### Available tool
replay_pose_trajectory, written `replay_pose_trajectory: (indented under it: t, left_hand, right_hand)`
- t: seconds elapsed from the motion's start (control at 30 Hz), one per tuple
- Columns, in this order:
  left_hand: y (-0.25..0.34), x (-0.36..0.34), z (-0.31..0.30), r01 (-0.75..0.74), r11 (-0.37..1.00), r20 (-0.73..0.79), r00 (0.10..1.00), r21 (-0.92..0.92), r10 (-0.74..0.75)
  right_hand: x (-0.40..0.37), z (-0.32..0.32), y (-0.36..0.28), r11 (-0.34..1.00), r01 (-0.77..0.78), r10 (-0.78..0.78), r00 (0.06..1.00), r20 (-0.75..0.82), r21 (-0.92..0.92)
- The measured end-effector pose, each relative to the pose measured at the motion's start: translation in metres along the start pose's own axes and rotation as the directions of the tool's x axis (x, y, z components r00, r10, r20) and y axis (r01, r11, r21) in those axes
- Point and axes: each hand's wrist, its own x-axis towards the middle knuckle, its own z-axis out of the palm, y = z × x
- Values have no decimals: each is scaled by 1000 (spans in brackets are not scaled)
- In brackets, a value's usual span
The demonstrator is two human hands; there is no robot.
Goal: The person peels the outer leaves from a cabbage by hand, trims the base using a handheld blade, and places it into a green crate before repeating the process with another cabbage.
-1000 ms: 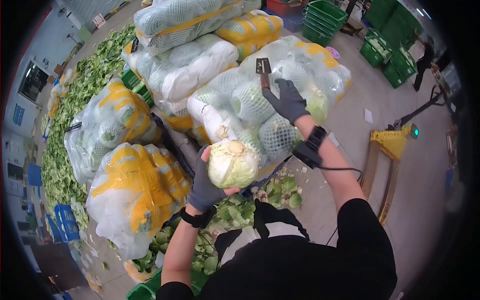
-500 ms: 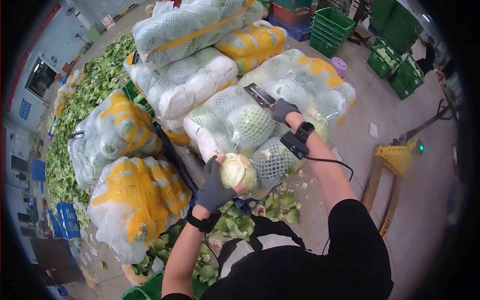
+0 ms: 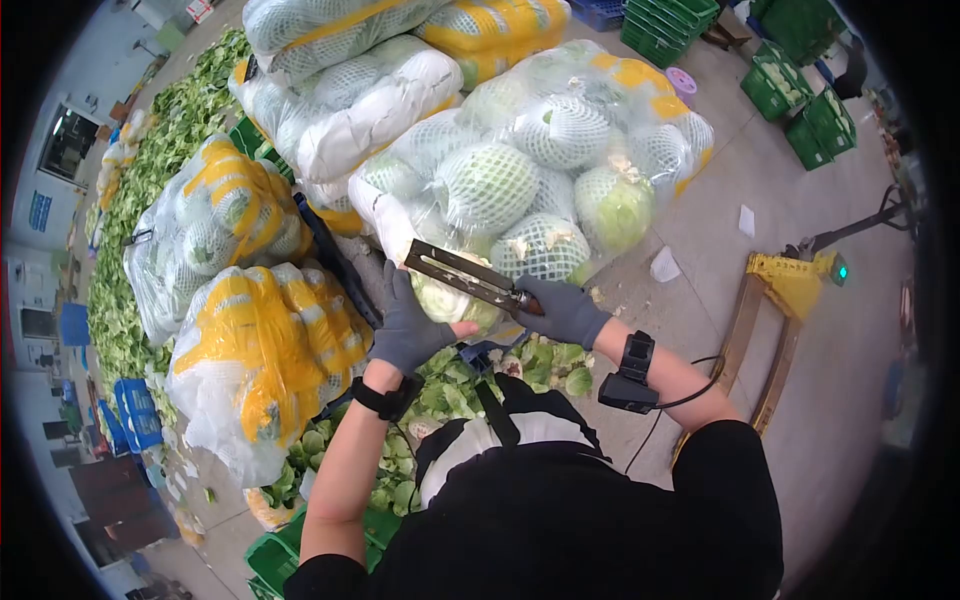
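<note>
Item: slotted blade tool point(image 3: 485, 287), one, dark metal with a brownish handle. Location: centre of the frame, across the upper face of the cabbage point(image 3: 445, 303); actual contact could not be confirmed.

Orientation: long axis oblique, running from upper left to lower right at a shallow slant. The metal head pointed to the upper left; the handle end lay to the lower right.

Item: cabbage, one, pale and roundish, with no evident long axis. Its upper part was largely covered by the tool, so the facing of the stem end could not be told.

Right hand point(image 3: 567, 312): grey glove, grip closed around the handle, entering from the right of centre. Left hand point(image 3: 408, 328): grey glove, grip spread wide and cupped about the cabbage's left side, thumb along its lower edge.

Handling note, by judgement: the work called for a firm cradle from the left and below, the blade kept at a low angle and strokes kept shallow. The left fingers, lying near the head's upper-left end, were best kept clear of its path.

Surroundings: clear bag point(image 3: 487, 188) of netted heads, directly above; loose leaves point(image 3: 462, 385), below centre.
</note>
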Motion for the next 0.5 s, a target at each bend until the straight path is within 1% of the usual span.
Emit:
replay_pose_trajectory:
  t: [0.03,0.07,0.1,0.13,0.17,0.2,0.23,0.27,0.3,0.37,0.4,0.43,0.47,0.5]
  left_hand:
    - [-2,-3,1,-2,1000,6,1000,2,2]
    - [9,-6,0,22,999,-7,1000,34,-22]
    - [16,-10,3,47,997,-21,999,64,-46]
    - [16,-14,9,48,997,-16,999,62,-47]
    - [15,-18,15,-5,994,-105,994,112,17]
    - [15,-22,21,-50,985,-188,979,165,82]
    - [16,-24,27,-50,986,-184,980,159,80]
    - [17,-26,32,-29,986,-240,968,166,69]
    - [20,-28,35,-5,985,-295,954,170,56]
    - [25,-32,40,21,986,-300,953,163,29]
    - [24,-33,43,44,987,-339,941,157,12]
    - [24,-33,45,67,986,-377,926,150,-6]
    - [27,-33,45,99,986,-374,926,135,-42]
    - [26,-32,46,101,987,-372,927,129,-46]
  right_hand:
    - [-2,5,0,999,-22,22,1000,17,-23]
    - [-4,10,2,997,-15,13,999,-37,-69]
    - [-5,12,3,997,-21,18,999,-35,-70]
    - [-6,13,4,992,-64,60,997,-41,-110]
    - [-5,13,3,983,-108,101,994,-51,-151]
    - [-5,13,1,982,-115,108,993,-52,-151]
    - [-5,11,-1,972,-134,128,991,-43,-194]
    - [-3,9,-3,960,-153,149,988,-36,-235]
    - [-2,8,-3,959,-162,158,987,-35,-235]
    - [5,2,-4,934,-162,174,985,12,-317]
    - [8,-1,-9,926,-199,218,976,26,-321]
    - [11,-4,-13,924,-206,227,973,28,-323]
    - [14,-7,-16,915,-197,225,973,42,-352]
    - [18,-10,-21,906,-184,221,974,57,-381]
